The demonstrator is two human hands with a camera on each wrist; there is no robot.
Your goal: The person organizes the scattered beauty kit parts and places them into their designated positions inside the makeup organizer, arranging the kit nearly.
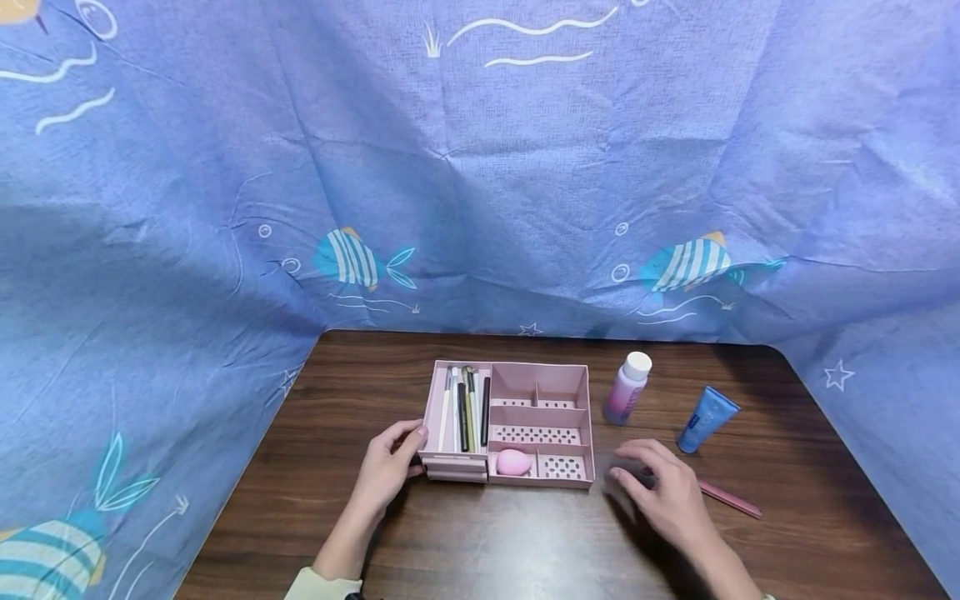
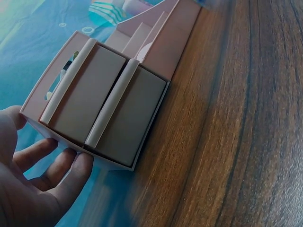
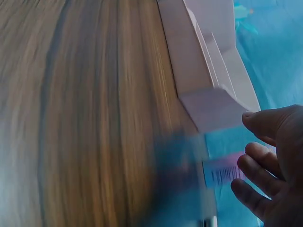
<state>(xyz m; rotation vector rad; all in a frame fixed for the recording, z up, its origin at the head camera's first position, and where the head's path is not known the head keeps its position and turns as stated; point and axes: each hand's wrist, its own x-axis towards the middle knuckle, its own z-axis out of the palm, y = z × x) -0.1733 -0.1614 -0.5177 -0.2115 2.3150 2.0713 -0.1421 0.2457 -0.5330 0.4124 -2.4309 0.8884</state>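
Observation:
A pink desk organizer [image 1: 542,369] with divided compartments lies in the middle of the table. Its left compartment holds several slim brushes and pens [image 1: 471,408]; a pink egg-shaped sponge [image 1: 513,462] sits in a front compartment. My left hand [image 1: 390,462] grips the organizer's front left corner, thumb at the upper edge and bent fingers along the side, beside the two drawer fronts [image 2: 125,118]. Just off the organizer's front right corner, my right hand [image 1: 663,492] hovers with loosely bent fingers and nothing in them. The thumb and fingers [image 3: 258,177] are spread apart in the right wrist view.
Right of the organizer stands a pink-purple bottle [image 1: 627,390] with a white cap. A blue tube [image 1: 707,421] stands on its cap farther right. Partly behind my right hand lies a thin reddish stick [image 1: 731,499]. Blue fish-print cloth [image 1: 510,208] hangs around the dark wooden table [image 1: 315,500].

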